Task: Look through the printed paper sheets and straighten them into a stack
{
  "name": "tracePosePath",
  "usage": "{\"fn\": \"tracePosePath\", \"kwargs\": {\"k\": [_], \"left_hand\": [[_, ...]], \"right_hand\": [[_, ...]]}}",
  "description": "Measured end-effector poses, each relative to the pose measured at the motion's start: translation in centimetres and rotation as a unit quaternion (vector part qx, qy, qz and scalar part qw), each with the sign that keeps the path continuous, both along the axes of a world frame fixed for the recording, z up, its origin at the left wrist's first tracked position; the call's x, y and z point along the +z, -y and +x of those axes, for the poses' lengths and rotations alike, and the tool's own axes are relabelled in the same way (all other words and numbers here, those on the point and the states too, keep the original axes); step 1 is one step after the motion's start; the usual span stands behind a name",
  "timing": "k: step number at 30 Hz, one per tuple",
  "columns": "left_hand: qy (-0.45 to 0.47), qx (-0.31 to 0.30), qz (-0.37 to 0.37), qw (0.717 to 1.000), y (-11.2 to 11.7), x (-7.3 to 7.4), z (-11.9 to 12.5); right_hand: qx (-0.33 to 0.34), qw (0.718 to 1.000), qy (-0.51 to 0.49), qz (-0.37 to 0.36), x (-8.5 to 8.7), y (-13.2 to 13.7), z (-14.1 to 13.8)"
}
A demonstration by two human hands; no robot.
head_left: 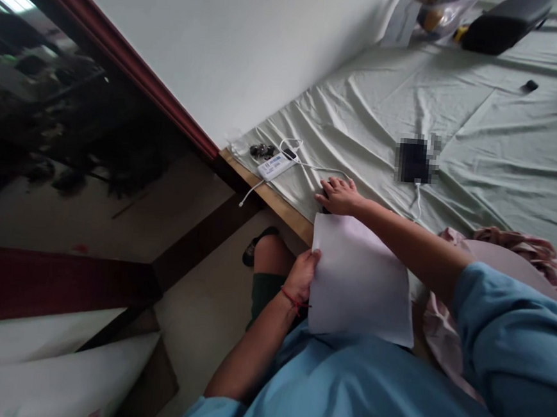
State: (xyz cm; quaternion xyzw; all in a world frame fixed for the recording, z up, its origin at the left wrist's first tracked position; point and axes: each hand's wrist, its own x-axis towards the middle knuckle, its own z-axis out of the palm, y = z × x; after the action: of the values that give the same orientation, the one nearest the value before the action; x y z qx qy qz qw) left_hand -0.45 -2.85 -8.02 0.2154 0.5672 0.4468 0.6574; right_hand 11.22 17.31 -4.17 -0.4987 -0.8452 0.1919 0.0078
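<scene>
**Left hand grips the paper edge; right hand flat on the bed just past it**

- Bed: biggest thing in view, pale green wrinkled sheet, fills the 1–3 o'clock area. Wooden edge runs along its 9 o'clock side.
- White sheet of paper: near frame centre, at the bed edge over the person's lap. Long axis runs roughly 11 to 5 o'clock. Looks blank.
- Pink cloth: bunched at 3 o'clock of the paper, partly under the right forearm.
- Left hand: closed on the paper's 9 o'clock edge, thumb on top, fingers hidden beneath. Red string on the wrist.
- Right hand: at 12 o'clock of the paper's top corner, palm down on the bed, fingers loosely spread, holding nothing that I can see. A dark bit shows under it; can't tell what.
- Key relation: paper lies at 6 o'clock from the right hand, just beside it; left hand is the one in contact.
- White cable: runs from the right hand toward 10 o'clock to a white adapter.
- Small dark items beside the adapter, too small to identify.
</scene>
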Motion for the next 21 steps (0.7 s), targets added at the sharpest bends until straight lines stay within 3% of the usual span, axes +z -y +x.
{"fn": "tracePosePath", "kwargs": {"k": [8,16,21], "left_hand": [[-0.051,-0.005,0.046,0.998,-0.1,-0.4,1.1],[-0.05,0.002,0.044,0.998,0.2,-1.5,2.4],[-0.06,-0.003,0.045,0.997,0.0,-2.1,2.5]], "right_hand": [[-0.005,1.0,-0.009,0.002,-0.2,0.6,0.1],[-0.018,1.0,-0.018,0.003,0.0,1.0,0.0],[-0.023,0.998,-0.039,0.045,-0.9,1.7,0.0]]}}
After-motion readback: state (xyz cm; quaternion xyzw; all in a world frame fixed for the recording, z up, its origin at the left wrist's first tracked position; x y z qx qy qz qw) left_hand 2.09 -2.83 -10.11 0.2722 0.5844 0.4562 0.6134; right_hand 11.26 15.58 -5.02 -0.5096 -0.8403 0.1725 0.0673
